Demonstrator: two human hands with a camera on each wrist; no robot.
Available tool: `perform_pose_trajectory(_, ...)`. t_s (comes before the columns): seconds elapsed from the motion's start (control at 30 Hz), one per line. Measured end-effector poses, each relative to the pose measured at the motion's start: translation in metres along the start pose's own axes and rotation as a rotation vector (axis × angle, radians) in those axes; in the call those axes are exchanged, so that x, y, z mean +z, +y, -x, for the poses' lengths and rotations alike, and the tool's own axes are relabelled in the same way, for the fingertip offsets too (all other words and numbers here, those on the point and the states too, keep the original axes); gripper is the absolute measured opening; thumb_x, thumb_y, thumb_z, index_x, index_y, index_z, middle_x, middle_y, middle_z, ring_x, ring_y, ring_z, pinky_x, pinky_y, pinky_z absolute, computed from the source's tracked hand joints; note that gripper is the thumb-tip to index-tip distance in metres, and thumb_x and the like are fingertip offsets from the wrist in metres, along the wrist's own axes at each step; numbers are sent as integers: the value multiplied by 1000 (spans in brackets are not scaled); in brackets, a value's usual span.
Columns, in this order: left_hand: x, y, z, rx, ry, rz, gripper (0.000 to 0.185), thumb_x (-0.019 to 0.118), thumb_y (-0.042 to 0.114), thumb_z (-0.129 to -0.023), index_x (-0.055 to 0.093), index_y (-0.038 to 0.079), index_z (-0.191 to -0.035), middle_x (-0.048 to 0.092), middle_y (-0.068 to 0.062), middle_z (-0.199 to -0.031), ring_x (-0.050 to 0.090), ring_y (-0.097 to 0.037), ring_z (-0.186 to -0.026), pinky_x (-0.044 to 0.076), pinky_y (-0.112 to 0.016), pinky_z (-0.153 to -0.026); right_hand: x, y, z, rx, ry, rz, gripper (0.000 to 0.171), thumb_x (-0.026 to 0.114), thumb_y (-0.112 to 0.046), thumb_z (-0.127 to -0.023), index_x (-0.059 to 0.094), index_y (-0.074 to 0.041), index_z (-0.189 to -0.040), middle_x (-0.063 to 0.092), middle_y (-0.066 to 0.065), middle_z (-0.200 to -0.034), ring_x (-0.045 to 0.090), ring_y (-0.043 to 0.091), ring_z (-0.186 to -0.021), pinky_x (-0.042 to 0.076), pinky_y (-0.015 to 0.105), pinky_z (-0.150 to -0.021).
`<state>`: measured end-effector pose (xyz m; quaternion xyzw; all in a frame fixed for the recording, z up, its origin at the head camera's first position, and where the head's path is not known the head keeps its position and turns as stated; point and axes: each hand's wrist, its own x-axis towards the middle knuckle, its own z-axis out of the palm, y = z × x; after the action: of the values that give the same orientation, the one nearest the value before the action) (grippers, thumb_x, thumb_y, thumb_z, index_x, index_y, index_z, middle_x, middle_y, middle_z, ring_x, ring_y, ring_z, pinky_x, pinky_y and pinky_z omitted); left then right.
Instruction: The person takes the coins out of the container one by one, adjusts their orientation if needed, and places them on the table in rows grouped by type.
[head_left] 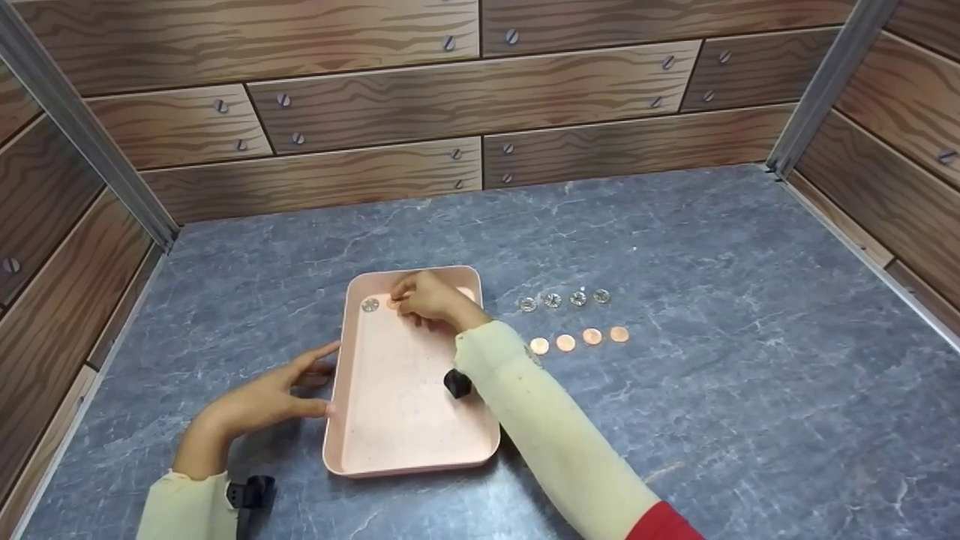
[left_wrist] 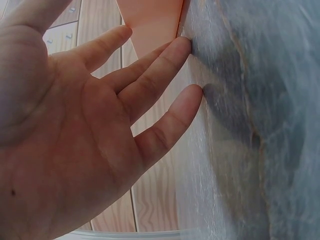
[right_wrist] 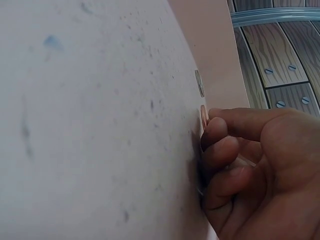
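My right hand (head_left: 427, 295) reaches into the far end of a pink tray (head_left: 405, 420), fingers curled. Its thumb and index finger pinch a copper coin (right_wrist: 203, 116) at the tray floor, just right of a silver coin (head_left: 370, 305) lying flat. In the right wrist view the other fingers fold in below the copper coin. My left hand (head_left: 274, 394) is beside the tray's left wall, fingers spread, with the thumb and index fingertip at the wall. In the left wrist view its lower fingertips rest at the tabletop, and the palm holds nothing.
Right of the tray, several silver coins (head_left: 553, 301) form a row on the blue marbled table (head_left: 720, 360). Nearer me lies a row of several copper coins (head_left: 592, 336), its left end close to my right sleeve (head_left: 540, 412). Wood-patterned walls (head_left: 375, 112) enclose the table.
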<state>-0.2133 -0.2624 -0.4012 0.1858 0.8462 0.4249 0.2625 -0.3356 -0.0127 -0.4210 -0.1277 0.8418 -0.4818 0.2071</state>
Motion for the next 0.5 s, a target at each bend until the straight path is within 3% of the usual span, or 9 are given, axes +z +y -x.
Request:
perform_pose_trajectory(0.33,1,-2,0,7,1,18,92,72,30,-87,14,12,-156,30,-31,-151,36,-48,-136,40,-57,-105,0,-1,-1,-27,6,19,28,58,-3,-92,62,4,-119,52,2,-60,45,8,-45,38,19,-38)
perform_pose_trajectory(0.5,1,-2,0,2,6,22,92,72,30,-87,14,12,-156,30,-32,-150,36,-49,-136,40,-57,-105,4,-5,-2,-10,55,214,33,60,-11,-93,63,-4,-124,52,-1,-59,46,7,-43,40,19,-39)
